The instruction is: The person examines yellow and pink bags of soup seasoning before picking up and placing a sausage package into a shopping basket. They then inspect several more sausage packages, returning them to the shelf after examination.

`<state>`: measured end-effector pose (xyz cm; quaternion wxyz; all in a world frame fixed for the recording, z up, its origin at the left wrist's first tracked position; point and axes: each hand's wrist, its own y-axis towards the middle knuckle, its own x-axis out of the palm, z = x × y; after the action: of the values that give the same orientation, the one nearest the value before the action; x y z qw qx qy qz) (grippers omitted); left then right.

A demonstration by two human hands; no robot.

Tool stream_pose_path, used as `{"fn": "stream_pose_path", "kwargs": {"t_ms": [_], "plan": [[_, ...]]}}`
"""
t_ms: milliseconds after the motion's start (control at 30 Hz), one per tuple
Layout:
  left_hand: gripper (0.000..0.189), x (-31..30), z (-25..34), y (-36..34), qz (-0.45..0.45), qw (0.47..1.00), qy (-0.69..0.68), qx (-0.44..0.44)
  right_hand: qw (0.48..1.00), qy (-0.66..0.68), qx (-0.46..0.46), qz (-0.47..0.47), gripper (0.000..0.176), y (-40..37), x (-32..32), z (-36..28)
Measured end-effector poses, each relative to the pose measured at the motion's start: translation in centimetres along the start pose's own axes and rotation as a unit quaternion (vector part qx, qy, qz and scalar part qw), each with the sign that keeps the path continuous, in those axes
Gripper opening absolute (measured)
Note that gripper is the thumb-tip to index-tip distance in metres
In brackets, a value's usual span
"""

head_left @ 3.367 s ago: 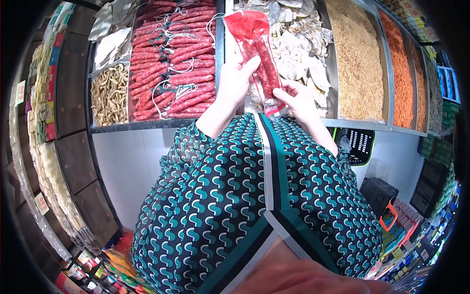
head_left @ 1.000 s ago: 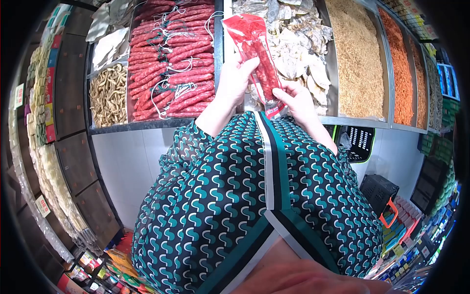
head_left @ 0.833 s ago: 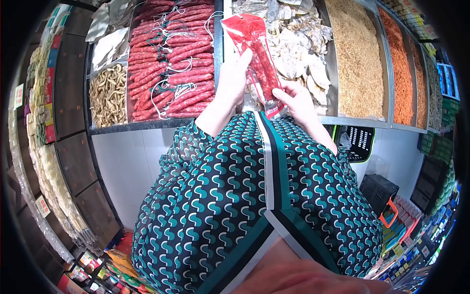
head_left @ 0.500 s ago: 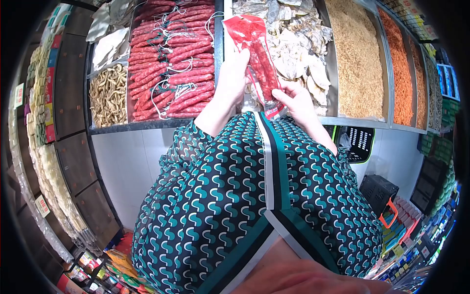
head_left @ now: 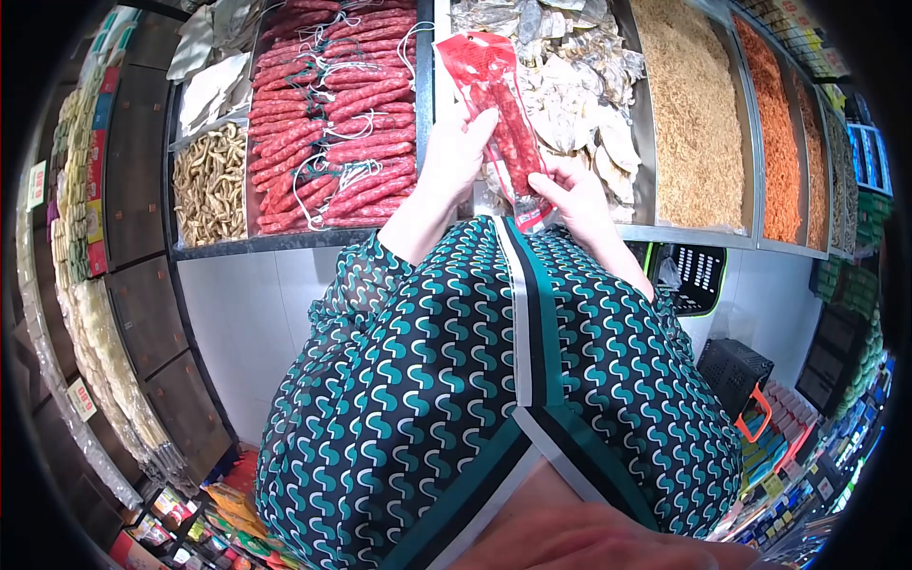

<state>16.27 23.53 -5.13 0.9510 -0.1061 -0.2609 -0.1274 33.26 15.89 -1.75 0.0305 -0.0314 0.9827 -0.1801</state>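
Note:
A red and clear plastic packet of sausages [head_left: 514, 142] is held upright between both hands, in front of the display bins. My left hand [head_left: 458, 157] grips its left edge, with the thumb lying over the front of the packet. Near the packet's lower right edge, my right hand [head_left: 576, 195] pinches it between thumb and fingers. Behind the packet lie flat pale dried fish [head_left: 594, 104]. Loose red sausages tied with string [head_left: 332, 123] fill the bin to the left.
Bins of small tan dried goods [head_left: 689, 123] and orange dried goods [head_left: 768, 133] stand at the right. Dried pieces [head_left: 211, 185] fill a left bin. A black basket [head_left: 693, 278] and a black crate [head_left: 733, 372] are lower right. Shelves of packets line the left.
My left thumb has moved slightly down and right across the packet's front. The packet's top has shifted slightly, while my right hand keeps its hold.

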Motion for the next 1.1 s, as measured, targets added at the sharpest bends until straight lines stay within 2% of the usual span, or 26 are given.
{"fn": "stream_pose_path", "kwargs": {"t_ms": [367, 700, 800, 900, 967, 1033, 1067, 1100], "plan": [[0.024, 0.3, 0.5, -0.3, 0.017, 0.999, -0.043, -0.015, 1.0, 0.011, -0.015, 0.006, 0.027, -0.1, 0.2, 0.0], [0.022, 0.6, 0.8, -0.3, 0.046, 0.994, -0.089, -0.051, 0.999, 0.012, 0.036, -0.006, 0.026, -0.3, 0.4, -1.2], [0.028, -0.2, -0.1, 0.1, 0.05, 0.995, -0.051, -0.064, 1.0, -0.001, 0.016, -0.001, 0.026, -0.1, 0.3, -0.6], [0.038, 0.1, 0.3, -0.1, 0.059, 0.988, -0.12, -0.083, 1.0, -0.005, -0.004, 0.0, 0.027, 0.0, 0.1, -0.2], [0.044, -0.2, -0.3, 0.3, 0.007, 0.982, -0.176, -0.068, 1.0, 0.0, -0.008, -0.002, 0.026, 0.4, -0.2, 0.1], [0.044, 0.6, 0.3, 0.4, -0.01, 0.975, -0.213, -0.068, 0.99, 0.126, 0.032, -0.05, 0.026, 0.7, -0.4, 0.5], [0.044, 0.9, 0.6, 0.4, -0.024, 0.965, -0.25, -0.07, 0.99, 0.126, 0.03, -0.05, 0.026, 0.8, -0.5, 0.4], [0.044, 0.9, 0.7, 0.5, -0.027, 0.966, -0.249, -0.068, 0.974, 0.212, 0.05, -0.059, 0.027, 0.9, -0.4, 0.2]]}}
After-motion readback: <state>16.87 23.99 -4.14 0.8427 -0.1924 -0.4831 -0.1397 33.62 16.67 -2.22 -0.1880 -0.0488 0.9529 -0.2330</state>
